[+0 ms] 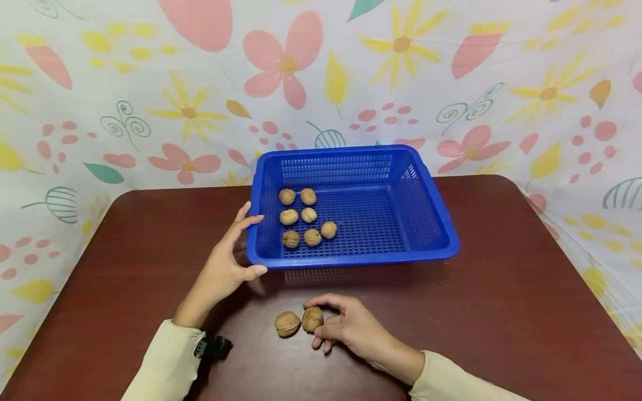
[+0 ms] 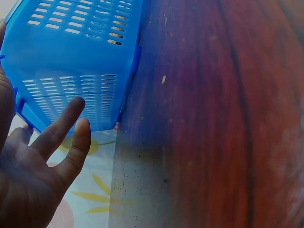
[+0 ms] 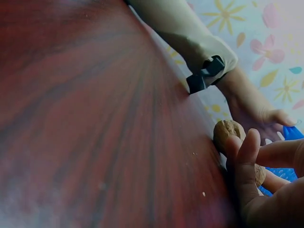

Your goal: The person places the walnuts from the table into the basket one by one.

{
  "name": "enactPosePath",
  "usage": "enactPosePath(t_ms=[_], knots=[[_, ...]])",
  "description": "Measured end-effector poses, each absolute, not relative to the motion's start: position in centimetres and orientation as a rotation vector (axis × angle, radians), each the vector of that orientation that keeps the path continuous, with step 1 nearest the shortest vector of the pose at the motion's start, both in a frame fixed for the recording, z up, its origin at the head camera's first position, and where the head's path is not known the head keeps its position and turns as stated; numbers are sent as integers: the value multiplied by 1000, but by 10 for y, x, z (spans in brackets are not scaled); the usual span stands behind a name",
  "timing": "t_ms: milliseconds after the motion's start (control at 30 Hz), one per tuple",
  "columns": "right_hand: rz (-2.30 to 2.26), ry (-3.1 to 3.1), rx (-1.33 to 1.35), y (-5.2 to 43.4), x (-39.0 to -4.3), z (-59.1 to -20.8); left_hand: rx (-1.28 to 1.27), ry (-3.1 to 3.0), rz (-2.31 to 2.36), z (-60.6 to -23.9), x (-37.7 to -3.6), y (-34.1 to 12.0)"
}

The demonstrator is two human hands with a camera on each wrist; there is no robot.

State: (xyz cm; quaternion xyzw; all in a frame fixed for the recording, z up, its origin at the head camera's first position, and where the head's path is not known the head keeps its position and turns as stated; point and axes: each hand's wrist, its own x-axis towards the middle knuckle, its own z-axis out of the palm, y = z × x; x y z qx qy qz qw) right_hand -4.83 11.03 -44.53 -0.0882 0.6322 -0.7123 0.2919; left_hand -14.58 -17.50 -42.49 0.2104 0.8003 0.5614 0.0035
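Note:
My right hand (image 1: 357, 331) pinches a walnut (image 1: 312, 319) between thumb and fingertips, low at the tabletop. Just left of it lies a second walnut (image 1: 287, 324); in the right wrist view that walnut (image 3: 229, 135) shows beyond the fingertips. A blue plastic basket (image 1: 351, 260) with slotted walls stands behind both hands. Several walnuts (image 1: 288, 217) sit inside it, grouped at its left side. Spread fingers of my left hand (image 1: 224, 269) touch the basket's left rim, and the thumb rests at its front-left corner. In the left wrist view, other fingers extend loosely beside the basket wall.
The dark reddish wooden table (image 1: 506, 312) extends around the basket, its back edge near a flower-patterned cloth (image 1: 311, 72). A black strap with a small device (image 1: 213, 348) is at the left sleeve's cuff.

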Motion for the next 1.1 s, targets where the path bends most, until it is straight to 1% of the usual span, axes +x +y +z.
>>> enactPosePath(t_ms=[433,533,700,867,1100], knots=[[-1885,1746,-271,109,-48,-436,690,2460,1815,-423,-150,-177],[-1900,1737,-315,111,-48,-423,690,2469,1809,-422,-150,-178],[-1963,1769,-450,123,-52,-389,679,2465,1790,-423,-149,-177],[-2033,1906,-481,140,-70,-350,662,2466,1792,-423,-148,-177],[-2093,1965,-392,161,-120,-308,649,2483,1769,-426,-148,-181]])
